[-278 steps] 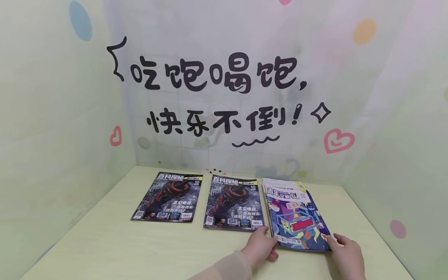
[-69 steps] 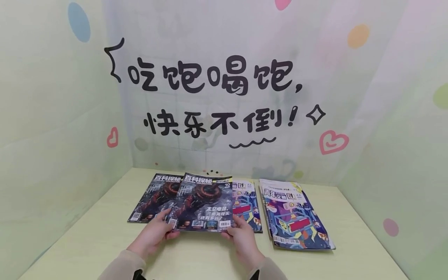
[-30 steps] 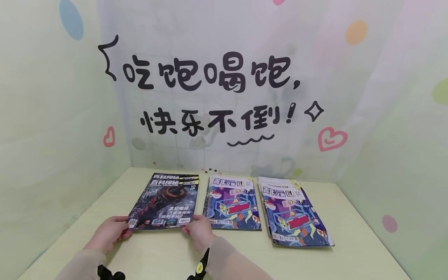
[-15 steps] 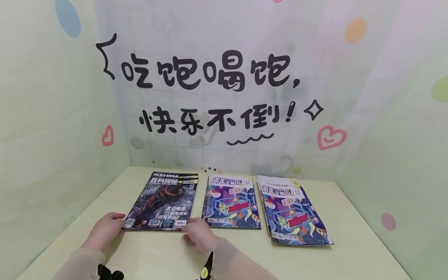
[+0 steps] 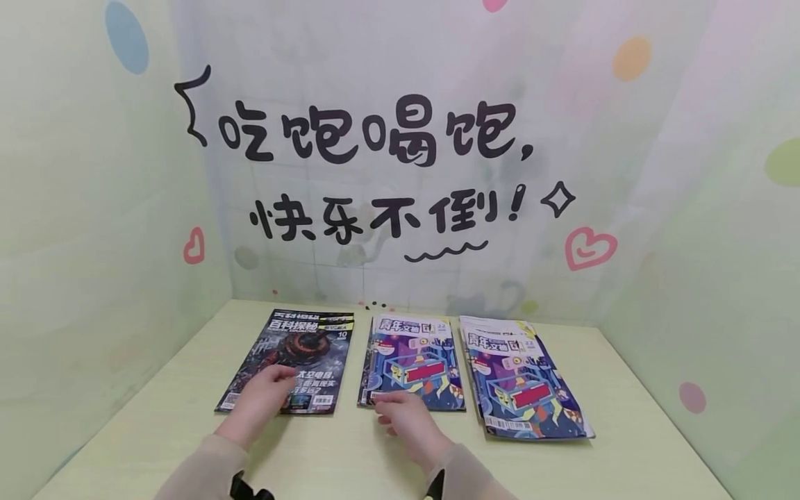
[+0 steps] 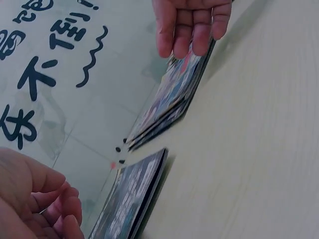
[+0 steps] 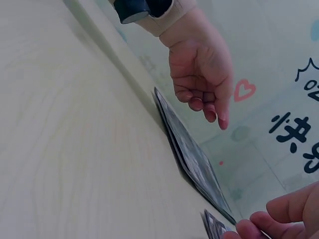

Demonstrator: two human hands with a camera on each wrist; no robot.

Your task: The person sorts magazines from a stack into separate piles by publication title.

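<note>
Two dark magazines [image 5: 294, 361] with a red ring on the cover lie stacked at the left, the top one slightly nearer me. My left hand [image 5: 265, 399] hovers over their lower edge with loosely bent fingers and nothing in them; the right wrist view shows this hand [image 7: 202, 74] apart from the dark magazines [image 7: 192, 154]. Beside them lies a pile of purple illustrated magazines [image 5: 415, 368]. My right hand [image 5: 409, 423] is at its front edge, fingers relaxed and holding nothing; the left wrist view shows its fingers [image 6: 192, 30] extended. Whether it touches the pile, I cannot tell.
A second, uneven pile of purple magazines [image 5: 528, 389] lies to the right, some pale edges showing behind. Pale walls with black lettering [image 5: 400, 132] close in the light wooden table [image 5: 350, 458] at the back and both sides.
Both hands carried a dark magazine leftward from the middle pile and laid it on the other dark one, uncovering purple magazines. They have since let go and moved right.
</note>
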